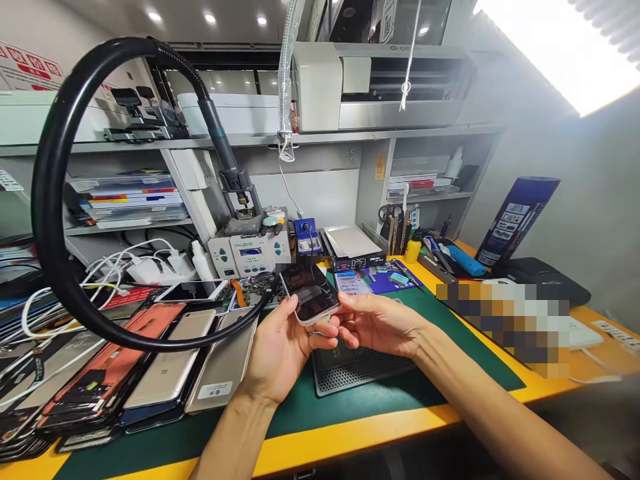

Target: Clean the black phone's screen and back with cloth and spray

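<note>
A smartphone with a dark, reflective screen is held up over the bench, screen towards me and tilted. My left hand grips its lower left side, thumb along the edge and fingers behind. At the lower right corner my right hand pinches the phone between thumb and fingers. Below the hands lies a dark perforated metal plate on a green work mat. What the fingers touch behind the phone is hidden.
Stacked phones and back covers fill the left side. A thick black hose loops from the hot-air station across the left. Behind stand a soldering iron holder, a black control box and a yellow bottle. A blue tube-shaped package leans at right.
</note>
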`<action>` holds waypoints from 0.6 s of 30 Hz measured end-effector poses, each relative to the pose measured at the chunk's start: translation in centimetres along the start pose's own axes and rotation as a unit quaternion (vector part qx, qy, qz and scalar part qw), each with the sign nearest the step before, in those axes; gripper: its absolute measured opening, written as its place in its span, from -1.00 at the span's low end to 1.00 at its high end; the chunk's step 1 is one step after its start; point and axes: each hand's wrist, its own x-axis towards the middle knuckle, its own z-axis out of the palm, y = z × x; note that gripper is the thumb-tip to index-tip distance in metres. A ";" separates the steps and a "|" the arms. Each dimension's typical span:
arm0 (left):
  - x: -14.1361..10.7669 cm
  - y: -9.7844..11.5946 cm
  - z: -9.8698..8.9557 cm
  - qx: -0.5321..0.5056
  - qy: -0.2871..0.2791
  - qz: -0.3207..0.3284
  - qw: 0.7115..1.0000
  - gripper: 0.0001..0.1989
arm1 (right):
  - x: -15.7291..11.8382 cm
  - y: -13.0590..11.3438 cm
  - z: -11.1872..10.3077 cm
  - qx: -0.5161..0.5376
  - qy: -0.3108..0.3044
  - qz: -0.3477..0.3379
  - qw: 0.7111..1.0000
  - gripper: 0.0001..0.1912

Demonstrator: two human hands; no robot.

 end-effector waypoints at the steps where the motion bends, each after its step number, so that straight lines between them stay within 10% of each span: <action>1: 0.0 0.0 0.0 -0.001 -0.002 0.000 1.000 -0.62 | 0.0 0.1 0.0 0.002 0.003 0.001 1.000 -0.62; 12: -1.5 -0.6 0.3 0.098 -0.007 -0.017 0.995 -0.75 | -2.6 3.5 1.9 -0.021 0.058 -0.093 0.994 -0.55; 18: -6.3 -2.0 -1.0 0.108 0.096 -0.055 0.988 -0.87 | -2.9 8.3 4.5 0.019 0.090 -0.062 0.994 -0.48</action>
